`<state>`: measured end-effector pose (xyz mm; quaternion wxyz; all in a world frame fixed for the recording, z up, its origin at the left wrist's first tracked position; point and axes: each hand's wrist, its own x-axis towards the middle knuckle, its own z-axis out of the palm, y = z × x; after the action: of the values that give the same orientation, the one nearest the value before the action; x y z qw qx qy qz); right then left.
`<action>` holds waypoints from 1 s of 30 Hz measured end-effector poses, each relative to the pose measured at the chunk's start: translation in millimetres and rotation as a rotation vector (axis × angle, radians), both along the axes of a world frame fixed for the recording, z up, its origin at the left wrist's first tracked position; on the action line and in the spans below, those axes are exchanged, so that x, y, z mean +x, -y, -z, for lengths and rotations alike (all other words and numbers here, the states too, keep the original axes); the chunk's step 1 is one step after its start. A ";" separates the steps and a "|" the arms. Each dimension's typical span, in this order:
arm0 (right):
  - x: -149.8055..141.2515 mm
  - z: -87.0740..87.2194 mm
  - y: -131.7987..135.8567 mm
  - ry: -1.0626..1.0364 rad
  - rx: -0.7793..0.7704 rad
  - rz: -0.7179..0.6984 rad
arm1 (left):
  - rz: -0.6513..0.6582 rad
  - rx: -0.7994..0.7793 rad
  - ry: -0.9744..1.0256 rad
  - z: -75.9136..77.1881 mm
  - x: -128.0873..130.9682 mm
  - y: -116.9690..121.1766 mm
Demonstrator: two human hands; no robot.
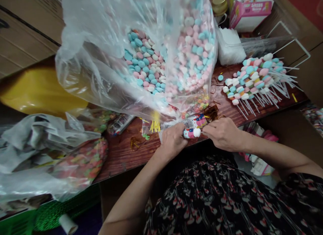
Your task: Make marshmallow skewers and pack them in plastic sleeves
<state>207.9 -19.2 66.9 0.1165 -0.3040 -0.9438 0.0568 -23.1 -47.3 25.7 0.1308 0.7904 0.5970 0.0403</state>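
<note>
Low in the centre of the frame, your left hand [173, 140] was clamped around a printed tube [192, 133] capped with a white ball, and there's your right hand [223, 134], fingers narrow, just beside that cap, though whether they gripped it, you couldn't call! Right above, a clear plastic bag [148, 66] bulged with pink, blue and white candies over the wooden table [121, 154], and candy-loaded sticks [254, 80] fanned out at right!

And there, the left hand [173, 140] covers part of the wrapped stick [191, 132], its print too small to read! Above the grip, the clear plastic bag [106, 60] runs off the top edge, and farther right the pink box [249, 12] gets cut off too!
</note>
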 end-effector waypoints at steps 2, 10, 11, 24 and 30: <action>-2.5 0.9 1.3 -0.014 0.047 -0.006 | 0.019 -0.003 0.042 0.6 1.9 -0.7; -12.5 5.2 -2.9 -0.028 0.120 -0.067 | 0.020 -0.031 0.266 -0.1 1.9 0.8; -11.9 5.1 -4.7 -0.024 0.118 -0.066 | 0.012 -0.028 0.298 -0.5 0.5 1.5; -6.7 -2.6 -11.1 -0.233 0.460 -0.407 | 0.064 -0.718 0.745 -9.3 -4.9 -1.5; -7.5 -5.7 -13.8 -0.141 0.380 -0.392 | 0.155 -0.623 0.575 -10.0 -2.1 -2.1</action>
<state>200.4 -5.5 72.6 0.2238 -0.0837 -0.9678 -0.0788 -25.2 -45.2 35.8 0.5269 0.7124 0.4586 0.0670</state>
